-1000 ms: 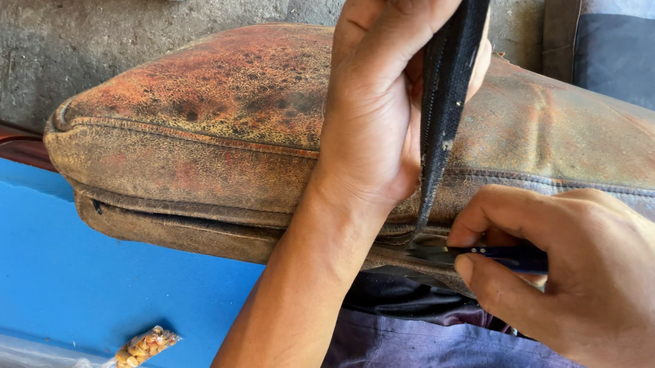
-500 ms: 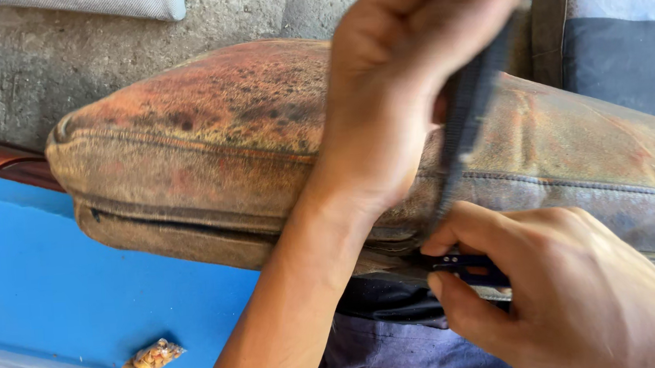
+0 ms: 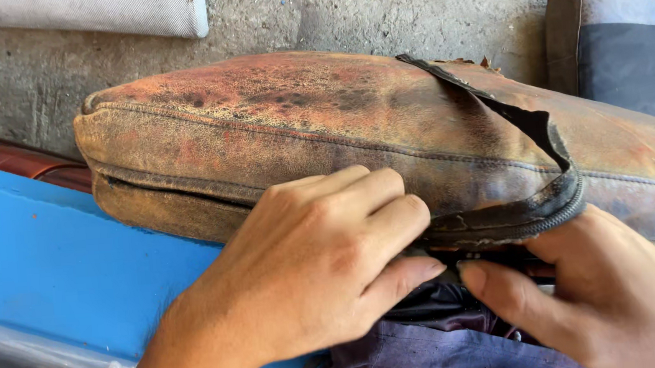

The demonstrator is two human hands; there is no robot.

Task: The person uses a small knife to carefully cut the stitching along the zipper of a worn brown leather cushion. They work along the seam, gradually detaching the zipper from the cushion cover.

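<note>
Left hand (image 3: 325, 265) lies curled on the worn cushion (image 3: 262, 127); right hand (image 3: 581, 297) (at four o'clock) pinches its loose zipper strip (image 3: 533, 212).

— What is standing behind?
— A rough grey concrete wall (image 3: 377, 11) is catching bright daylight, and a pale fabric panel (image 3: 100, 14) is leaning along its top.
— And lower down?
— A blue table (image 3: 49, 265) is lying in front; a grey-and-brown cushion (image 3: 625, 40) is resting at right.
</note>
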